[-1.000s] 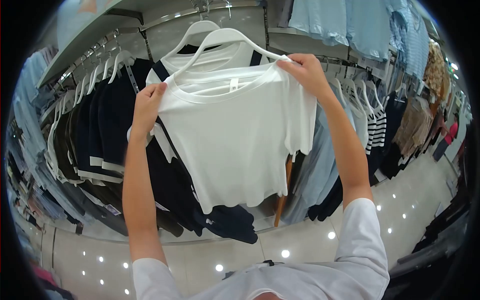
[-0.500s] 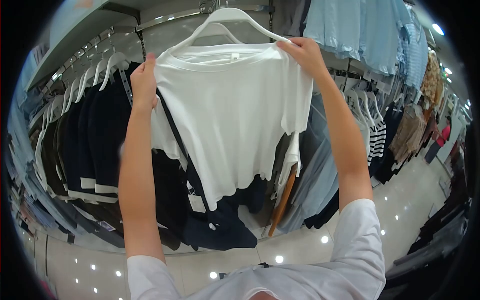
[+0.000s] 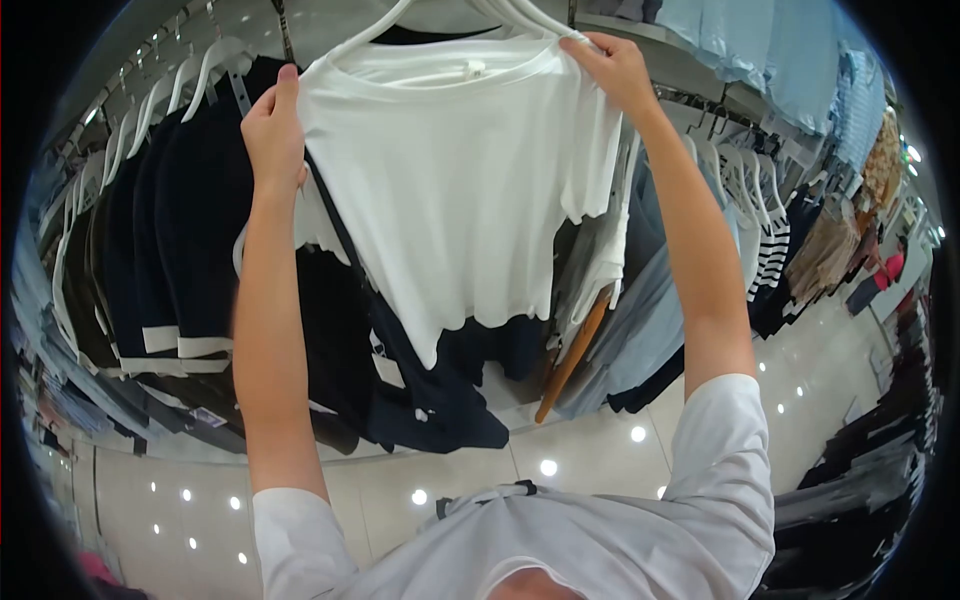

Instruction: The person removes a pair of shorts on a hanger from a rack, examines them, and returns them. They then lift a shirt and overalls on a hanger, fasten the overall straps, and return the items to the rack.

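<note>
A short white T-shirt [image 3: 450, 180] hangs spread out in front of me on a white hanger [image 3: 372, 33], whose top runs out of the frame. My left hand [image 3: 274, 135] is closed at the shirt's left shoulder, thumb pointing up. At the other shoulder, my right hand [image 3: 613, 72] pinches the cloth by the hanger's end. Beneath the shirt's hem hangs a dark navy garment [image 3: 450, 415] with a white tag [image 3: 386, 370] on a dark strap.
Navy garments with white trim [image 3: 195, 240] hang on the left rail. To the right are light blue clothes [image 3: 640, 330], a striped top [image 3: 770, 260] and pale blue garments [image 3: 740, 45] higher up. A person in pink [image 3: 888, 265] stands far along the shiny floor [image 3: 590, 470].
My view has tipped downward, so the hanger's top has left the frame and the rack sits higher. Both hands keep their places at the T-shirt's shoulders.
</note>
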Tool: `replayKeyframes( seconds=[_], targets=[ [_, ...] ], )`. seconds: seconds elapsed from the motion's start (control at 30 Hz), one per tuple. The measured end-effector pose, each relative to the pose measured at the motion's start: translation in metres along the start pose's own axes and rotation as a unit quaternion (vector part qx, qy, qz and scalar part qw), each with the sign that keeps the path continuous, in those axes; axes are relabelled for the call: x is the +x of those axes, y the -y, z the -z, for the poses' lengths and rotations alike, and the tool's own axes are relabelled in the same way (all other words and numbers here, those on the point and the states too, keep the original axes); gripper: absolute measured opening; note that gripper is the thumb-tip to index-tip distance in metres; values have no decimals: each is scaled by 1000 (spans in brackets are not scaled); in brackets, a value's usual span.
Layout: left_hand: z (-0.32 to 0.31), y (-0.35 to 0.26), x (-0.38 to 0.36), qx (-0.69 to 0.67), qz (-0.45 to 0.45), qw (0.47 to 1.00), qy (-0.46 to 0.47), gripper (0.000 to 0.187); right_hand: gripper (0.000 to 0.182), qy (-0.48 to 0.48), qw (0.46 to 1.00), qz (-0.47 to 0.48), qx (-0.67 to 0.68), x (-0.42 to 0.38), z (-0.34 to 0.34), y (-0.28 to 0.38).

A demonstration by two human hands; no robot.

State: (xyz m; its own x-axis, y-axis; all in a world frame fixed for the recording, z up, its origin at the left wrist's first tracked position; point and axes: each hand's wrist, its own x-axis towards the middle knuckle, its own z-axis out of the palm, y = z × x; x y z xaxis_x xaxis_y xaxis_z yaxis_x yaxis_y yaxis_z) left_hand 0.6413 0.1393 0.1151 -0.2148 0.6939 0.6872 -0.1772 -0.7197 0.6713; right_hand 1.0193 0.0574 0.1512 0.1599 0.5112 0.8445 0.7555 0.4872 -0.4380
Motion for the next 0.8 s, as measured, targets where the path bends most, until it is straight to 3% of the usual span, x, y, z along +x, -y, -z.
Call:
replayKeyframes(
  seconds=[0.03,0.13,0.17,0.27,0.3,0.33,0.37,0.4,0.43,0.5,0.6,0.73,0.8],
  targets=[
    [-2,-4,-5,3,-1,1000,-5,51,47,25,996,-26,-77,4,2,-7],
    [-4,-11,-16,25,12,999,-19,48,38,-117,977,88,-157,3,-13,-28],
    [-6,-17,-23,22,17,999,-19,47,28,-212,862,330,-322,-5,-12,-12],
    [-1,4,-11,32,-31,999,14,33,22,-369,839,319,-242,-56,-30,31],
    [-3,8,-8,47,-42,998,14,31,7,-306,914,237,-125,-100,-51,49],
    [-4,8,-9,62,-54,997,14,33,7,-175,973,151,-26,-146,-75,71],
    [-10,3,-15,33,-59,998,9,38,13,-27,992,108,60,-186,-106,77],
    [-10,1,-17,37,-53,998,7,37,25,152,986,38,61,-212,-125,95],
    [-11,0,-17,42,-47,998,6,37,41,179,982,13,61,-242,-159,93],
    [-13,-5,-20,47,-34,998,6,36,49,263,962,-68,22,-275,-192,95],
    [-13,0,-20,23,-59,998,26,35,48,270,952,-139,35,-302,-214,95],
    [-22,4,-21,-16,-81,997,7,34,34,235,957,-168,19,-352,-234,83],
    [-20,4,-25,-12,-84,996,13,32,18,226,967,-113,-36,-358,-230,89]
  ],
)
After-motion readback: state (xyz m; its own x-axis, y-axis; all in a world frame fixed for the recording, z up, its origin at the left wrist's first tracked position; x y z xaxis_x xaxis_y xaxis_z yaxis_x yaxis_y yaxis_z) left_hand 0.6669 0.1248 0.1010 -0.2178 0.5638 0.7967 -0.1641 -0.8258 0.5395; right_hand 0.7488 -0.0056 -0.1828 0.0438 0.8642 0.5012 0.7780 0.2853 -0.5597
